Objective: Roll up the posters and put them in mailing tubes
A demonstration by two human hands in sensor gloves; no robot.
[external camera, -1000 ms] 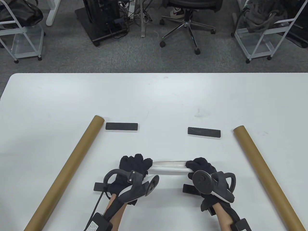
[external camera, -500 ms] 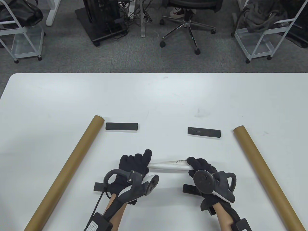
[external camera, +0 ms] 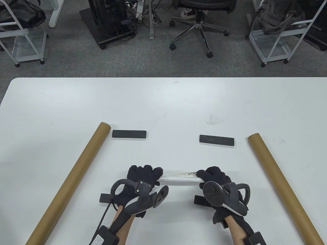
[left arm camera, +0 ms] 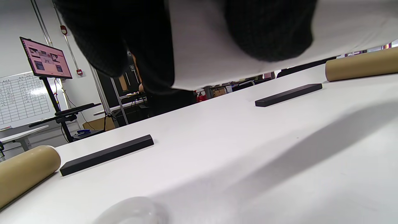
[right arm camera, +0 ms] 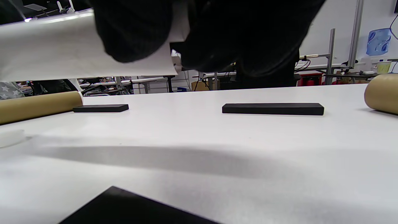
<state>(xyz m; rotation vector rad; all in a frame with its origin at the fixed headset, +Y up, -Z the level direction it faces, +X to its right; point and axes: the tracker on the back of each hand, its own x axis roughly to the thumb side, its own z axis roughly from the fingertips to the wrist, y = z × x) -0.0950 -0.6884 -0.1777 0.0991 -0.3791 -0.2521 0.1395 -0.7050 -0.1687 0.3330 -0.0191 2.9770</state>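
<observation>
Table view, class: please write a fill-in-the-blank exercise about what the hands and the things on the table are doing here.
1. Both hands, left hand and right hand, hold one rolled white ____ between them.
2. The number of brown mailing tubes, left tube and right tube, on the table is ____.
3. Beyond the hands lie two flat bars, left bar and right bar, coloured ____.

Missing words: poster; two; black

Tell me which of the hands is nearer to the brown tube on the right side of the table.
Right. The right hand grips the rolled poster at the end nearer that brown tube, with bare table between them. The left hand grips the poster's opposite end, farther away.
</observation>
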